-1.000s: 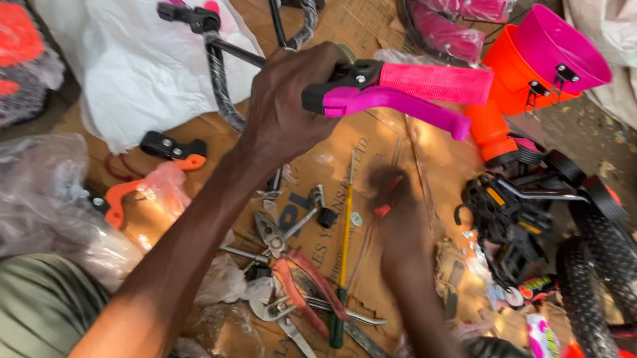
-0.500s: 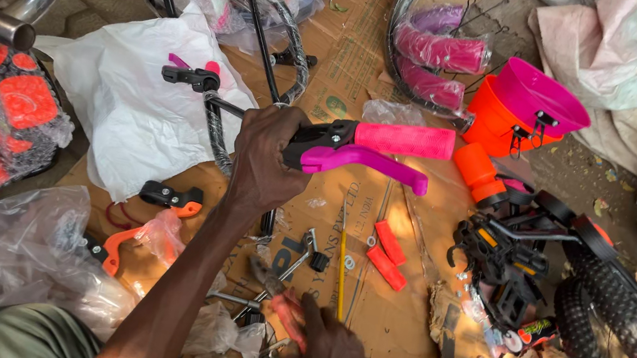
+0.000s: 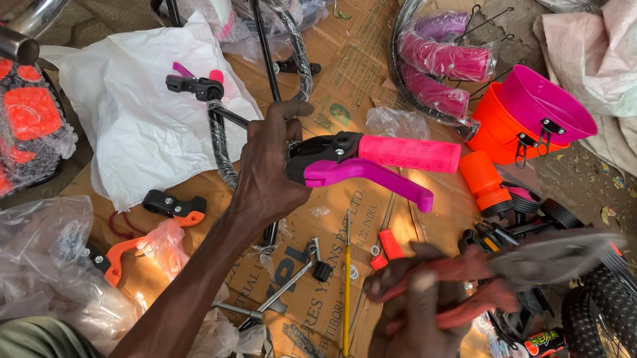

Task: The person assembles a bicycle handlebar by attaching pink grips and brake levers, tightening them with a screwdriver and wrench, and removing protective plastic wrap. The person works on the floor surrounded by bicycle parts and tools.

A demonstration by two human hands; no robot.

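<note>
My left hand (image 3: 265, 171) is wrapped tight around the handlebar (image 3: 236, 120), its pink grip (image 3: 411, 152) and purple brake lever (image 3: 369, 176) pointing right above the cardboard (image 3: 354, 50). My right hand (image 3: 417, 337) clutches red-handled pliers (image 3: 507, 266), raised just below the lever.

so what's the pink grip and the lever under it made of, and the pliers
The pink grip looks like soft matte rubber, going by its fine ribbed texture. The lever seems smooth moulded plastic, magenta with a slight sheen. The pliers are blurred: grey metal jaws, with what look like red plastic-coated handles.
</note>
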